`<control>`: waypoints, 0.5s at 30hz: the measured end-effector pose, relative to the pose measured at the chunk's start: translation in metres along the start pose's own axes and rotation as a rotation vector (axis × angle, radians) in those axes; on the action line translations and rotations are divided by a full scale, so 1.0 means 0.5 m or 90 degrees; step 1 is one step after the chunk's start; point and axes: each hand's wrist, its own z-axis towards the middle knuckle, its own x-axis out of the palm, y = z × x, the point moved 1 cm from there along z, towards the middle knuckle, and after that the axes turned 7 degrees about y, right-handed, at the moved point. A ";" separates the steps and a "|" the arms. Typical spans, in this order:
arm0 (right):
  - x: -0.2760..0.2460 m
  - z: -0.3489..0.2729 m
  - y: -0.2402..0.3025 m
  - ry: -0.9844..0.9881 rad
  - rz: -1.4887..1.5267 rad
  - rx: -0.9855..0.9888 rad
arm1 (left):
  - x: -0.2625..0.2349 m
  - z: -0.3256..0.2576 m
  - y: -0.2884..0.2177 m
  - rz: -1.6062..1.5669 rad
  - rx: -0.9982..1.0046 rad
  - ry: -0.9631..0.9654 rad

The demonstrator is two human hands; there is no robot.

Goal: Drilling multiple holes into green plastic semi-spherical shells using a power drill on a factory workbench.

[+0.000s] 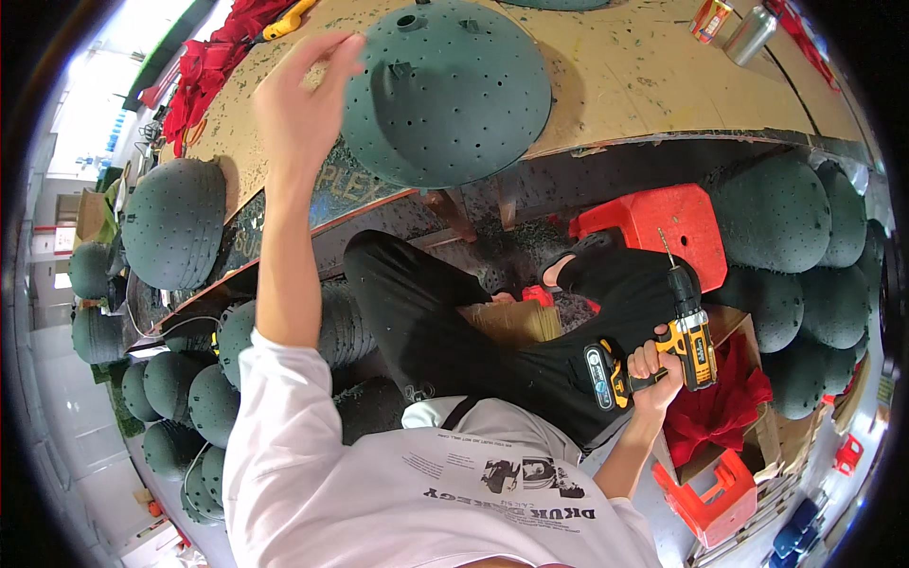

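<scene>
A dark green plastic dome (464, 104), dotted with small holes and short studs, sits on the table in front of me. My left hand (305, 99) is raised at the dome's left edge, somewhat blurred. Its thumb and forefinger come together in a pinch, and anything between them is too small to make out. Low on the right, my right hand (655, 374) grips the handle of a yellow and black cordless drill (696, 350) beside my right leg. The drill's long bit (666, 244) points up and away from me, apart from the dome.
Stacked green domes stand on the left (175, 222) and right (772, 213). A red stool (663, 222) is under the table edge (663, 140), with another red stool (715, 497) nearer. Red cloth (724, 407) fills a carton. A can (710, 19) and metal bottle (751, 36) stand far right.
</scene>
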 end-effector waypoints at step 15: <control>-0.019 0.013 -0.015 0.013 0.040 -0.007 | 0.046 0.126 -0.004 0.242 0.155 0.269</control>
